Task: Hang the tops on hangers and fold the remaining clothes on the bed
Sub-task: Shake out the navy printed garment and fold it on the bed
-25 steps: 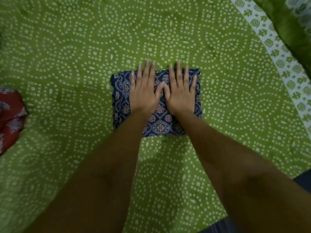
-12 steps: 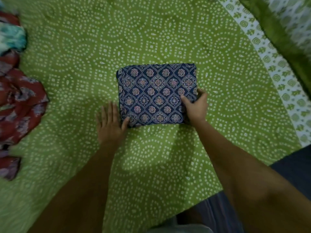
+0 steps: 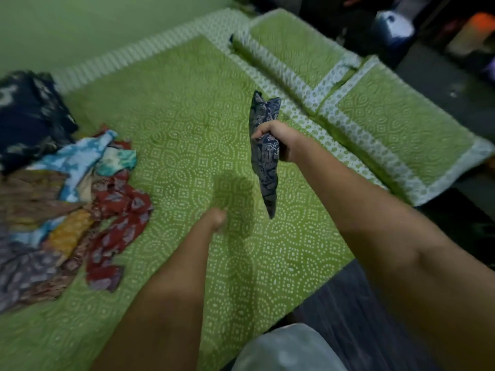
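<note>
Right grip [image 3: 270, 139] clamped mid-way around lifted folded navy garment [image 3: 263, 156]; left hand [image 3: 218, 219] fisted, empty.

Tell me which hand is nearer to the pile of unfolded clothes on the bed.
Left. The left hand hovers over the bedsheet just right of the pile. The right hand, gripping the folded blue cloth, is farther right.

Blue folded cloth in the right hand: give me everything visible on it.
The blue cloth is dark navy with a pale ornate print and looks like thin woven fabric. It is folded into a compact bundle, seen edge-on and hanging roughly upright, lifted clear of the green bedsheet. The right hand grips it around the middle, fingers curled over the edge. Nothing else touches it. Its lower end tapers to a point. Finer detail is blurred.
</note>
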### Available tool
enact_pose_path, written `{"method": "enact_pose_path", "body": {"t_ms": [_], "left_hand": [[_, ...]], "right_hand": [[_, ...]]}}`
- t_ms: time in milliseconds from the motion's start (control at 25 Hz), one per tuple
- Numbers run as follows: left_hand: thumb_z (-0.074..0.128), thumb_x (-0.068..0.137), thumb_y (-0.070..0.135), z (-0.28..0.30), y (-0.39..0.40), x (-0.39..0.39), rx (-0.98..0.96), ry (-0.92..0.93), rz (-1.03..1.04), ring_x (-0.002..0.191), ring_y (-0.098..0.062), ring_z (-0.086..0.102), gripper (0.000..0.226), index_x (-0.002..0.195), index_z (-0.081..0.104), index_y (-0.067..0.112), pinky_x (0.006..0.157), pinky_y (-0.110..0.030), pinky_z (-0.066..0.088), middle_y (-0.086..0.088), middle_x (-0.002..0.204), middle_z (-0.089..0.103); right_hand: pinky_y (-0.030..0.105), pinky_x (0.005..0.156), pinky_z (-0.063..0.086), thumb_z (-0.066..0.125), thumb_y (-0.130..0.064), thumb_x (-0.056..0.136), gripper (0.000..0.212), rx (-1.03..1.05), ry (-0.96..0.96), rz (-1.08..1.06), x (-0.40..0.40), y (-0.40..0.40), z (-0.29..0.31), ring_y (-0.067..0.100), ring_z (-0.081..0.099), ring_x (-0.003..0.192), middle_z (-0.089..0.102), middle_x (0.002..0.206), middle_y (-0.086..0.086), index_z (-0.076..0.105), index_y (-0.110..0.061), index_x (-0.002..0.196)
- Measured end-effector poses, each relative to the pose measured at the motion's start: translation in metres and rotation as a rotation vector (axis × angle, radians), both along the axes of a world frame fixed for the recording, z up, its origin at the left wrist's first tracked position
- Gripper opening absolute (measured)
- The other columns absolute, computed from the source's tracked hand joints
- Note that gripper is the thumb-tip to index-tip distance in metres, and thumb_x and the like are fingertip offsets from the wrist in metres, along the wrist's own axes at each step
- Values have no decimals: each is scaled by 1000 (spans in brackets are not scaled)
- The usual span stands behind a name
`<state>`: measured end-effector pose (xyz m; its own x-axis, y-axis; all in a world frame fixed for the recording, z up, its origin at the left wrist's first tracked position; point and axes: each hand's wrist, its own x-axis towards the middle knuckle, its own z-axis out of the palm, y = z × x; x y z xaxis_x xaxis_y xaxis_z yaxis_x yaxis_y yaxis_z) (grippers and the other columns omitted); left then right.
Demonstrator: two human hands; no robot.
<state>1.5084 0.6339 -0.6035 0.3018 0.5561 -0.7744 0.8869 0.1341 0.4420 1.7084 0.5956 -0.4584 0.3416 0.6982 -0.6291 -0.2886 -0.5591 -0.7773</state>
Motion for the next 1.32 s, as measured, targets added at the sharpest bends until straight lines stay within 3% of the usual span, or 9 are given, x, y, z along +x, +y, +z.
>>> {"method": "enact_pose_path", "body": {"t_ms": [120,280,360,480,640,840,1080,1200,1320], "left_hand": [[27,104,36,91,-43,-1,-372,-368,395,85,-26,57,43,118,52,5,84,-40,47,-15,111,59],[9,94,64,173,-75,40,-930,-941,634,121,-42,50,82,135,44,3,94,-75,33,-18,139,50],[8,90,70,217,-90,80,-993,-1101,631,119,-47,49,84,126,49,6,92,-73,36,-21,132,52],[27,79,83,260,-134,134,-732,-1085,391,122,-39,52,91,133,52,15,97,-56,44,-14,136,54],[49,67,81,272,-224,223,-910,-981,-2,129,-40,46,100,138,50,11,103,-59,38,-18,143,46],[38,78,77,283,-370,338,-1066,-795,-347,113,-41,59,88,120,66,5,91,-60,48,-22,130,57],[74,75,49,280,-552,450,-614,-612,-811,113,-33,58,52,113,59,17,100,-53,43,-8,111,66],[62,93,25,278,-659,491,-545,-648,-975,84,-28,65,31,119,49,14,74,-39,55,-12,101,66],[56,96,23,266,-753,541,-535,-715,-1159,93,-29,65,36,129,45,12,86,-47,54,-17,117,64]], "right_hand": [[29,66,51,61,-13,70,2,173,6,-156,-6,-59,120,23,62,65,65,74,6,61,-12,69],[49,84,55,46,-10,83,34,386,83,-431,13,-178,199,33,65,97,66,113,17,58,-4,114],[55,89,51,45,-8,79,49,393,85,-510,26,-241,196,38,60,108,60,124,20,52,0,127],[48,75,58,46,-3,80,33,355,73,-687,41,-338,182,34,69,85,70,98,19,59,8,108],[46,78,57,54,-12,85,21,436,128,-948,74,-460,157,32,70,81,71,91,16,73,-6,79],[48,79,57,58,-22,90,28,382,89,-1153,120,-614,139,32,70,87,70,102,19,65,-4,110],[56,95,48,73,-27,75,64,242,-22,-1435,139,-793,136,37,64,103,66,114,20,50,-6,131],[63,102,38,78,-63,63,96,149,-234,-1632,163,-892,85,34,51,126,49,142,10,34,-29,143],[60,99,43,65,-67,75,84,-46,-504,-1744,165,-946,86,31,53,123,47,143,9,33,-29,142]]}}
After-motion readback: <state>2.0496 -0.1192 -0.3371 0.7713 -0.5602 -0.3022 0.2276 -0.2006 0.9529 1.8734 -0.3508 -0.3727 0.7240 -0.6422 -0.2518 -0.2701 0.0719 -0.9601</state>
